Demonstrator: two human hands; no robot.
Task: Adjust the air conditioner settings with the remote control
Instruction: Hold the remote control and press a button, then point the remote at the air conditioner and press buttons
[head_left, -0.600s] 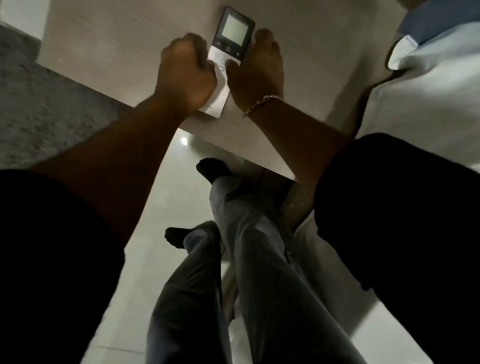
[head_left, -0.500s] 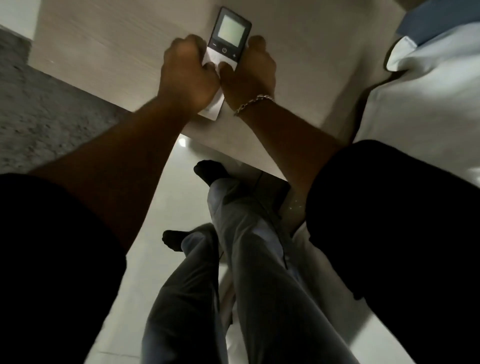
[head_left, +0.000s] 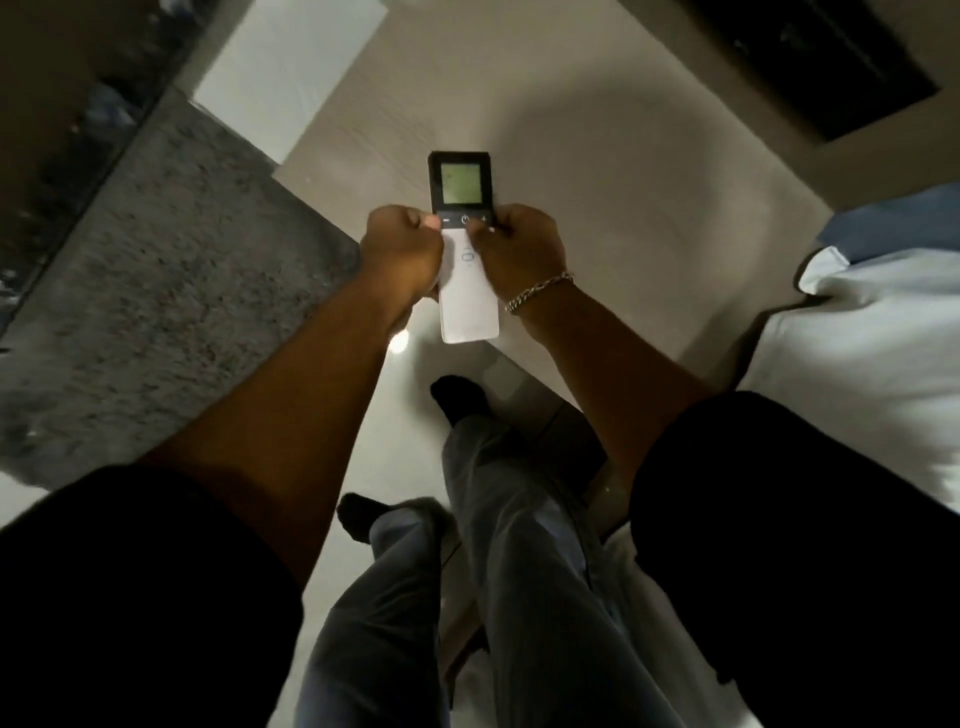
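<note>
A slim remote control (head_left: 466, 280), with a white body, a black top and a lit greenish screen, is held upright in front of me at the centre of the view. My left hand (head_left: 400, 254) grips its left side, thumb near the minus button. On the other side, my right hand (head_left: 524, 244), with a chain bracelet on the wrist, holds the remote with its thumb over the power and plus buttons. The air conditioner is not in view.
A beige wall or cabinet face (head_left: 597, 156) stands ahead, with a dark speckled surface (head_left: 156, 270) to the left. A bed with white and blue bedding (head_left: 872, 322) lies at right. My crossed legs in grey trousers (head_left: 519, 545) hang over a pale tiled floor.
The view has tilted up, and the remote now sits lower and straight upright. Both thumbs have shifted up to the button row under the screen.
</note>
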